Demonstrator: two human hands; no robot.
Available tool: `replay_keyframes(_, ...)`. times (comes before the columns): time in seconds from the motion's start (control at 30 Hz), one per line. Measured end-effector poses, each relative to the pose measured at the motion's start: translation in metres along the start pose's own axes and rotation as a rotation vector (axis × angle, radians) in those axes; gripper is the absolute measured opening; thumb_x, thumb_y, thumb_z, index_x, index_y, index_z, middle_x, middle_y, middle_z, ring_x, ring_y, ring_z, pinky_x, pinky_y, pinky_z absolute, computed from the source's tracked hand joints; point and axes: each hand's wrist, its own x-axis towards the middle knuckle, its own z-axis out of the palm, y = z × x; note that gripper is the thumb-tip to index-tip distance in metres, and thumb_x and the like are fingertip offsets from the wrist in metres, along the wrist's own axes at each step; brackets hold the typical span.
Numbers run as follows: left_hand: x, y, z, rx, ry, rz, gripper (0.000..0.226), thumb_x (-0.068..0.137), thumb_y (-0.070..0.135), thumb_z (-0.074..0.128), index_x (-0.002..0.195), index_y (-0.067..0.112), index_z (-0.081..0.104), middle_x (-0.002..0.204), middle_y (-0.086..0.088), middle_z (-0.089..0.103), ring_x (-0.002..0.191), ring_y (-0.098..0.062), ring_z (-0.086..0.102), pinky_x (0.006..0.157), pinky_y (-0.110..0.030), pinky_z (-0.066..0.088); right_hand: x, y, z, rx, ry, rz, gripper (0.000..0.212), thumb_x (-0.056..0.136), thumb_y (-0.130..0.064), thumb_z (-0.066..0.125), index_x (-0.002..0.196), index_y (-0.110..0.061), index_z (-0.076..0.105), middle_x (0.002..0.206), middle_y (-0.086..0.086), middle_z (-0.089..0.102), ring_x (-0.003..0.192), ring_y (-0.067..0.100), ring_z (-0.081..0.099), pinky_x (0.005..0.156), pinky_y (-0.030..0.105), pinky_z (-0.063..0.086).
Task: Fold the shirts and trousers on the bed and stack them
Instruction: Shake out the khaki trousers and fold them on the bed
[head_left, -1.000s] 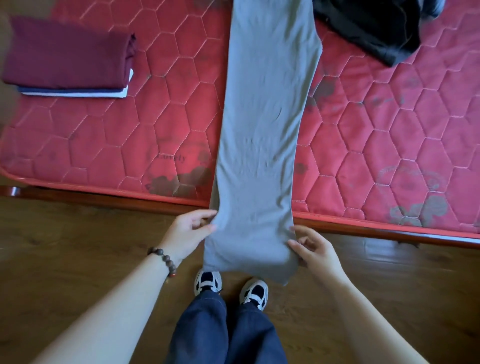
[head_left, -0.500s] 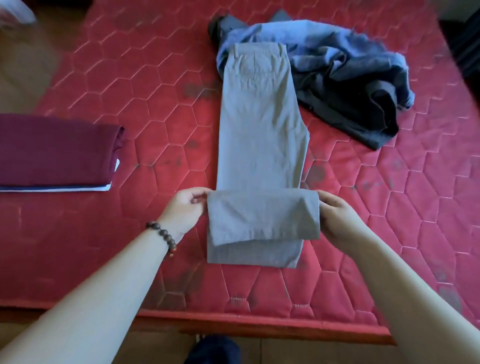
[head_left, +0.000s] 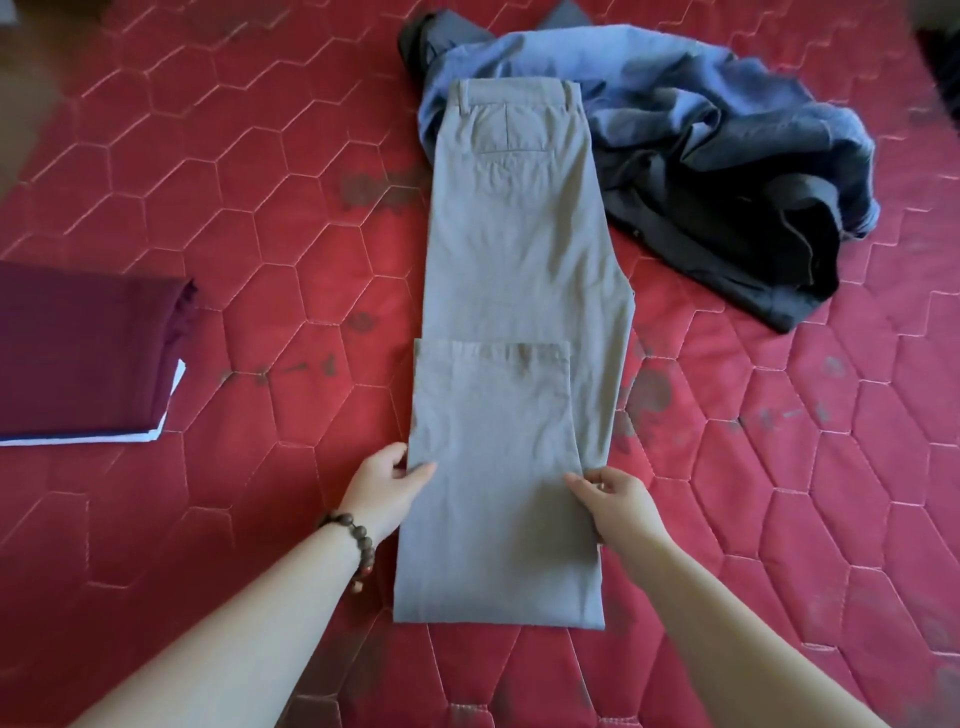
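Both forearms are bare, with no sleeves showing; the left hand (head_left: 387, 486) and the right hand (head_left: 621, 501) wear no gloves or rings that can be seen; a bracelet (head_left: 353, 540) of dark brown round beads circles the left wrist, one small reddish bead hanging at its lower end.

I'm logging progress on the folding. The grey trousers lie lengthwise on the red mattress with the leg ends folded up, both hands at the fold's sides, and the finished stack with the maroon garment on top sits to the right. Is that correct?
Not quite: in the head view the finished stack, maroon garment on top, sits to the left of the grey trousers, not the right. The rest holds: leg ends folded up on the red mattress, left hand and right hand at the fold's sides.
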Motion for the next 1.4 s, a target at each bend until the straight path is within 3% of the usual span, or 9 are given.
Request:
replay_keyframes(0.23, 0.05, 0.038, 0.009, -0.158, 0.137, 0.099, 0.012, 0.091, 0.014, 0.062, 0.089, 0.021, 0.072, 0.085, -0.009, 0.075, 0.086, -0.033, 0.071, 0.082, -0.056, 0.055, 0.039, -0.051, 0.01, 0.098, 0.013, -0.15, 0.012, 0.087, -0.02, 0.069, 0.098, -0.018, 0.064, 0.092, 0.0, 0.072, 0.084, 0.019, 0.069, 0.078, 0.035, 0.057)
replay_keyframes(0.4, 0.071, 0.068, 0.001, -0.3, 0.079, 0.224, 0.018, 0.091, 0.016, 0.061, 0.097, 0.027, 0.073, 0.098, -0.003, 0.075, 0.095, -0.023, 0.071, 0.087, -0.048, 0.055, 0.052, -0.069, 0.003, 0.257, 0.174, -0.331, 0.011, 0.087, -0.018, 0.068, 0.087, -0.027, 0.062, 0.079, -0.004, 0.071, 0.068, 0.006, 0.064, 0.061, 0.022, 0.052)
replay_keyframes(0.57, 0.096, 0.07, 0.001, -0.047, 0.189, 0.128, 0.008, 0.089, 0.016, 0.064, 0.092, 0.011, 0.069, 0.09, -0.015, 0.073, 0.089, -0.031, 0.069, 0.086, -0.052, 0.054, 0.077, -0.077, 0.004, 0.073, 0.173, -0.189, 0.016, 0.088, -0.022, 0.068, 0.103, -0.017, 0.065, 0.093, 0.002, 0.072, 0.088, 0.019, 0.066, 0.083, 0.037, 0.054)
replay_keyframes(0.77, 0.097, 0.085, 0.002, 0.075, 0.334, 0.263, 0.019, 0.088, 0.012, 0.066, 0.106, 0.016, 0.068, 0.095, 0.004, 0.071, 0.09, -0.015, 0.067, 0.076, -0.022, 0.05, 0.083, -0.084, -0.002, 0.045, 0.284, -0.231, 0.012, 0.088, -0.02, 0.068, 0.099, -0.017, 0.066, 0.092, -0.001, 0.07, 0.083, 0.015, 0.062, 0.069, 0.023, 0.044)
replay_keyframes(0.87, 0.084, 0.088, 0.015, 0.407, 0.638, 0.583, 0.029, 0.084, -0.002, 0.06, 0.113, 0.002, 0.063, 0.107, -0.011, 0.067, 0.101, -0.029, 0.061, 0.09, -0.035, 0.046, 0.073, -0.086, 0.009, -0.201, 0.476, -0.48, 0.024, 0.09, -0.013, 0.062, 0.114, -0.008, 0.061, 0.116, 0.009, 0.06, 0.104, 0.021, 0.054, 0.08, 0.023, 0.038)
replay_keyframes(0.97, 0.088, 0.087, 0.049, 0.763, 0.398, 0.842, 0.048, 0.083, -0.006, 0.054, 0.13, -0.003, 0.054, 0.138, -0.02, 0.051, 0.131, -0.033, 0.045, 0.111, -0.042, 0.033, 0.071, -0.095, 0.04, -0.512, 0.359, -0.851, 0.036, 0.088, 0.0, 0.056, 0.124, 0.003, 0.058, 0.136, 0.021, 0.051, 0.128, 0.036, 0.045, 0.107, 0.038, 0.035)
replay_keyframes(1.1, 0.115, 0.069, 0.071, 1.101, 0.288, 0.666, 0.055, 0.101, 0.021, 0.023, 0.153, 0.012, 0.01, 0.162, -0.003, 0.007, 0.149, -0.02, 0.0, 0.121, -0.037, -0.004, 0.093, -0.095, 0.066, -0.797, 0.152, -0.901, 0.052, 0.102, -0.018, 0.034, 0.152, -0.011, 0.021, 0.16, 0.006, 0.017, 0.149, 0.019, 0.007, 0.121, 0.032, -0.003)
replay_keyframes(1.27, 0.123, 0.058, 0.066, 1.15, 0.449, 0.62, 0.063, 0.089, 0.046, 0.032, 0.15, 0.03, 0.028, 0.16, -0.007, 0.021, 0.148, -0.03, 0.01, 0.119, -0.051, 0.008, 0.119, -0.081, 0.046, -0.967, 0.294, -0.824, 0.063, 0.095, -0.06, 0.019, 0.152, -0.038, 0.01, 0.161, -0.008, 0.0, 0.149, 0.015, -0.005, 0.119, 0.046, -0.007)
replay_keyframes(1.4, 0.121, 0.061, 0.065, 1.162, 0.459, 0.559, 0.068, 0.09, 0.054, 0.029, 0.152, 0.028, 0.023, 0.161, -0.007, 0.016, 0.149, -0.027, 0.006, 0.119, -0.05, 0.007, 0.126, -0.079, 0.032, -0.956, 0.364, -0.65, 0.068, 0.095, -0.063, 0.01, 0.154, -0.031, 0.003, 0.161, -0.008, -0.006, 0.148, 0.012, -0.012, 0.119, 0.046, -0.009)
